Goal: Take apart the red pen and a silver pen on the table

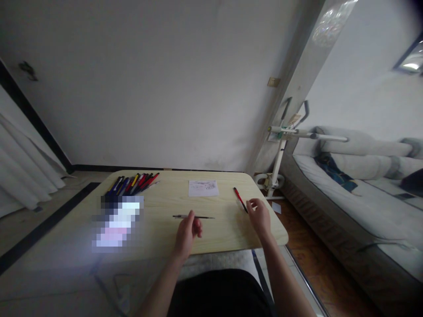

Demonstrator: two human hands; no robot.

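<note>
Two pens are seen by the hands (clock read from table [224, 235] ctr, wall [165, 88] at 12): thin dark pen [202, 217] approx. at ctr, partly covered by thumb of L hand [187, 232], & red-and-black pen [239, 196] btwn 2 & 3, just beside bent fingers of R hand [259, 216]. Whether either is gripped can't be told. White card [202, 191] w/ dark marks is laid at 12, pen pile [132, 184] at 10.
</note>
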